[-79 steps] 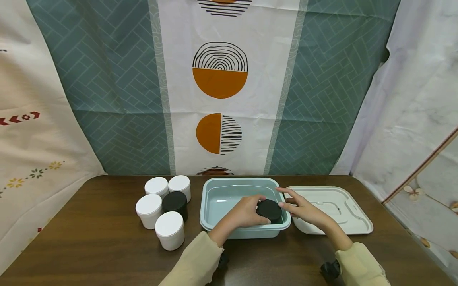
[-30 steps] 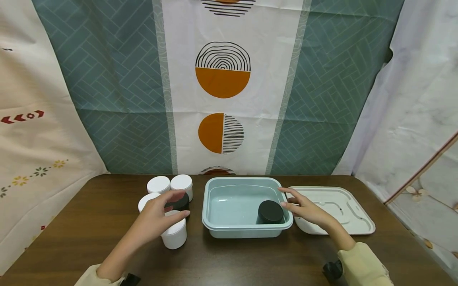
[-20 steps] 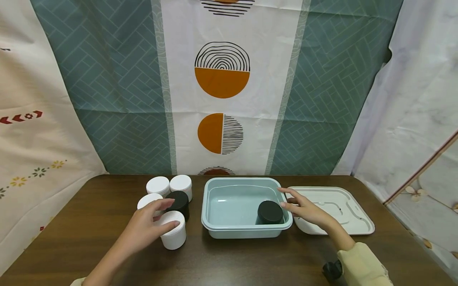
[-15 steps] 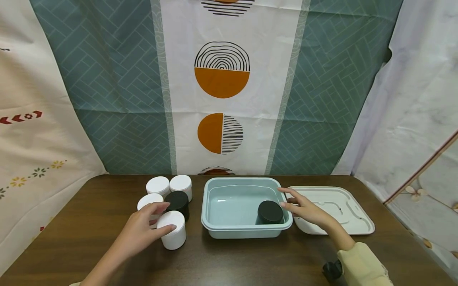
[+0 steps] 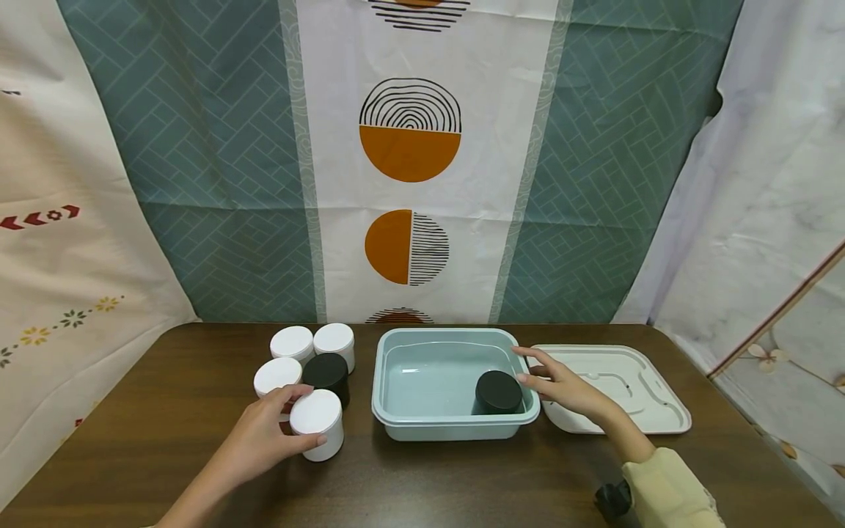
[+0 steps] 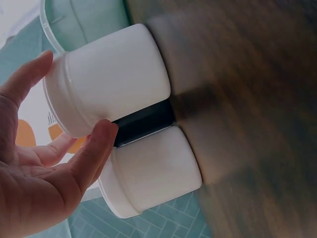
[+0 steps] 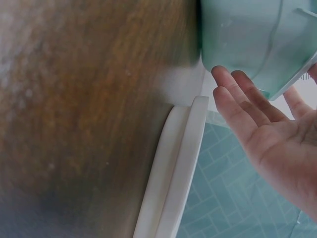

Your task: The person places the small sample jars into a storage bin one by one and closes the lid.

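Note:
My left hand (image 5: 267, 433) spans the nearest white lidded jar (image 5: 315, 418), thumb at its front side and fingers at its back. In the left wrist view, the thumb and fingertips lie at opposite edges of the lid of that white jar (image 6: 114, 74). A black jar (image 5: 328, 375) stands right behind it, with a second white jar (image 5: 277, 372) to the left. My right hand (image 5: 561, 385) rests at the right rim of the pale blue bin (image 5: 422, 431), fingers loosely extended. Inside the bin, a black jar (image 5: 498, 392) sits in the near right corner.
Two more white jars (image 5: 292, 342) stand at the back of the group on the left. A white lid (image 5: 620, 389) lies flat on the brown table (image 5: 462, 484), right of the bin. A patterned cloth (image 5: 218, 183) hangs behind the table's far edge.
My left hand has let go of the black jar in the bin, moved left to the jars, and come down around the nearest white one. My right hand has stayed at the bin's rim.

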The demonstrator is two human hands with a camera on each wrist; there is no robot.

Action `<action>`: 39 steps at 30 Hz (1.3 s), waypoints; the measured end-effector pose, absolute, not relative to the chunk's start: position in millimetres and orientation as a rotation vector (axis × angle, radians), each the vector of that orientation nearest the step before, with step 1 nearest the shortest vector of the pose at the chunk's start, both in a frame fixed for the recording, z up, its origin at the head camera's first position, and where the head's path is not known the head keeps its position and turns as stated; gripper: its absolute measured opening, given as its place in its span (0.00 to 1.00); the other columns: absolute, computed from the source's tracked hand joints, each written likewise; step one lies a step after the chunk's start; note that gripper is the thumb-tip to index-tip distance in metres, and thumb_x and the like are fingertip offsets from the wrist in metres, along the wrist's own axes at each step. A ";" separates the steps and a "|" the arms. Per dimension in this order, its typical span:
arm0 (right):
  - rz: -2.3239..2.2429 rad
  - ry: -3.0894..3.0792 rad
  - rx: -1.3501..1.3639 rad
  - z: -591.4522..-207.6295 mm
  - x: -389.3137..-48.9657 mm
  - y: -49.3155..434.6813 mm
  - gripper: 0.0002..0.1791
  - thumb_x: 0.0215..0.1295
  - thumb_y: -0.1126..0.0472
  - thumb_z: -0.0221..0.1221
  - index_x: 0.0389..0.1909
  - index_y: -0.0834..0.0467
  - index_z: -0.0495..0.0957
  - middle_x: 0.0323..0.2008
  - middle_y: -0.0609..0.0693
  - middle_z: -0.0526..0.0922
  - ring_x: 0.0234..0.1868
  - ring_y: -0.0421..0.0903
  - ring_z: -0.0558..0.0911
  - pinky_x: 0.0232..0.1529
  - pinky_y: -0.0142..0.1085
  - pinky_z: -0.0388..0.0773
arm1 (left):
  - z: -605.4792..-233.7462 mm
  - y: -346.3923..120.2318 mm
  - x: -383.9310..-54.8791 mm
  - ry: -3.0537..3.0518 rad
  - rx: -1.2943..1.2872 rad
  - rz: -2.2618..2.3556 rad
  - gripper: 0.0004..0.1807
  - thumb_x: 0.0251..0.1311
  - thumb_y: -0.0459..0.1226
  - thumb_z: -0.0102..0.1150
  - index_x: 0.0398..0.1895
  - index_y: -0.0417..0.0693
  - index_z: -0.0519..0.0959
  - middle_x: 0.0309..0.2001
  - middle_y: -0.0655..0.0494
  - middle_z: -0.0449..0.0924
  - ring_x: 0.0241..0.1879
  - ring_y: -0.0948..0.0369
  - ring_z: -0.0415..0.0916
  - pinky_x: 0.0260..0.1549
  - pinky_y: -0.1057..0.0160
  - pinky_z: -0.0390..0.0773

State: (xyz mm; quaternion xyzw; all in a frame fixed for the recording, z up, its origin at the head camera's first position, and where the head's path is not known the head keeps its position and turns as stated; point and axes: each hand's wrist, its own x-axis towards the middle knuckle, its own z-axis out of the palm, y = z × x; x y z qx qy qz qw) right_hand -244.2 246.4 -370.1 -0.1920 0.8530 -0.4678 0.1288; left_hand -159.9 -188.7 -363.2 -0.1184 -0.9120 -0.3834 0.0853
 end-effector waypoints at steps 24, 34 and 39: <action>-1.363 2.482 -0.544 -370.7 -244.7 246.5 0.32 0.66 0.54 0.52 0.67 0.56 0.53 0.60 0.67 0.61 0.57 0.62 0.67 0.48 0.52 0.72 | -339.7 -181.8 -158.6 -2.544 -0.400 -1.073 0.30 0.31 0.38 0.76 0.42 0.41 0.75 0.40 0.53 0.77 0.29 0.64 0.78 0.26 0.70 0.76; -1.366 2.482 -0.547 -371.3 -244.8 247.0 0.32 0.66 0.54 0.52 0.67 0.56 0.53 0.60 0.67 0.60 0.58 0.62 0.67 0.48 0.52 0.73 | -311.3 -168.2 -163.0 -2.509 -0.440 -1.014 0.28 0.33 0.39 0.74 0.43 0.43 0.76 0.40 0.54 0.78 0.29 0.64 0.74 0.27 0.68 0.76; -1.370 2.478 -0.554 -371.9 -245.1 246.9 0.32 0.66 0.54 0.52 0.67 0.56 0.53 0.60 0.67 0.61 0.58 0.62 0.67 0.48 0.52 0.73 | -301.7 -156.0 -166.8 -2.483 -0.483 -1.068 0.27 0.35 0.38 0.74 0.43 0.41 0.76 0.41 0.53 0.78 0.30 0.63 0.74 0.27 0.67 0.77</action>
